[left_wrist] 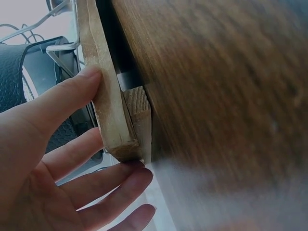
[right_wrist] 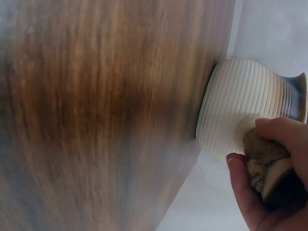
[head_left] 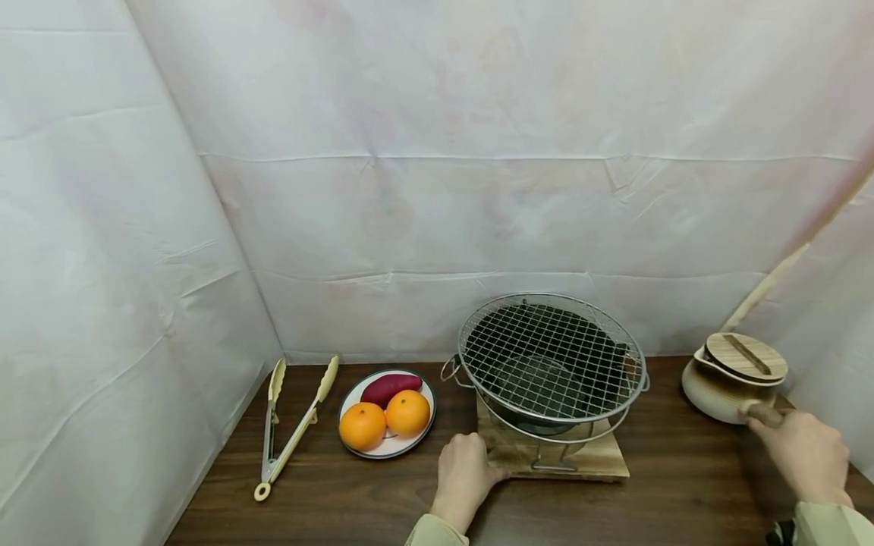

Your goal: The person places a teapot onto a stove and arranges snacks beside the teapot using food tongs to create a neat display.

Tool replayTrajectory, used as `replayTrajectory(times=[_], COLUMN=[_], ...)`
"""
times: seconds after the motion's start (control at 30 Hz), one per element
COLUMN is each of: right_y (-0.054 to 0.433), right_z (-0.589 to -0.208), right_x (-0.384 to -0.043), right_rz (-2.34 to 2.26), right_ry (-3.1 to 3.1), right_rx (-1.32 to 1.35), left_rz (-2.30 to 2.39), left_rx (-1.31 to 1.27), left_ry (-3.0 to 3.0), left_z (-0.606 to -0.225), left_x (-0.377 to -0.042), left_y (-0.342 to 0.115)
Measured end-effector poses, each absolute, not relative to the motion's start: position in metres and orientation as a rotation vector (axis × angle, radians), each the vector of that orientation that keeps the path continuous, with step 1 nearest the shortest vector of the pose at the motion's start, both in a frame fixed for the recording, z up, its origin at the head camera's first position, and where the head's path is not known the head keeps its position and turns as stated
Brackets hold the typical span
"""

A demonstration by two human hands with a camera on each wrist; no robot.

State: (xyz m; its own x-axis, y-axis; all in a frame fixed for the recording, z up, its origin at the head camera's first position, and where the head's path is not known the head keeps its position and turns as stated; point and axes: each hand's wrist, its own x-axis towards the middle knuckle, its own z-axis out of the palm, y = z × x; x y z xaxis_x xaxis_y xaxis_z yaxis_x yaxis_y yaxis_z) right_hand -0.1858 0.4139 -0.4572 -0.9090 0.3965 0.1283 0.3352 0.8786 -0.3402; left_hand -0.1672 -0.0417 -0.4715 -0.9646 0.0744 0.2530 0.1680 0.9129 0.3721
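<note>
My left hand (head_left: 466,474) holds the left front corner of a wooden board (head_left: 560,464), thumb against its front edge and fingertips at its side, as the left wrist view shows. On the board stands a round tabletop grill (head_left: 536,428) topped with a wire mesh rack (head_left: 553,360). At the far right my right hand (head_left: 809,453) grips the rope-wrapped handle (right_wrist: 263,153) of a cream ribbed pot (right_wrist: 236,103). A wooden lid (head_left: 746,356) covers the pot, which sits on the table in the right wrist view.
Left of the grill, a plate (head_left: 389,455) bears two oranges (head_left: 408,413) and a purple sweet potato (head_left: 391,387). Spread cream-tipped tongs (head_left: 292,456) lie farther left on the dark wooden table (head_left: 328,516). White cloth (head_left: 423,212) hangs behind and at both sides.
</note>
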Motion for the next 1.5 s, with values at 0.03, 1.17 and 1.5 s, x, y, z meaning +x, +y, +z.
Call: replayTrajectory(times=[0.03, 1.17, 1.5], right_y=[0.413, 0.405, 0.391], right_z=[-0.458, -0.420, -0.387], right_x=[-0.186, -0.177, -0.174], right_rz=[0.461, 0.482, 0.665], right_ry=[-2.855, -2.576, -2.523], right_rx=[-0.564, -0.261, -0.352], left_rz=[-0.577, -0.569, -0.589], left_rx=[-0.185, -0.142, -0.156], left_ry=[-2.840, -2.842, -2.821], left_z=[-0.472, -0.474, -0.474], left_x=[-0.167, -0.167, -0.167], left_y=[-0.042, -0.041, -0.041])
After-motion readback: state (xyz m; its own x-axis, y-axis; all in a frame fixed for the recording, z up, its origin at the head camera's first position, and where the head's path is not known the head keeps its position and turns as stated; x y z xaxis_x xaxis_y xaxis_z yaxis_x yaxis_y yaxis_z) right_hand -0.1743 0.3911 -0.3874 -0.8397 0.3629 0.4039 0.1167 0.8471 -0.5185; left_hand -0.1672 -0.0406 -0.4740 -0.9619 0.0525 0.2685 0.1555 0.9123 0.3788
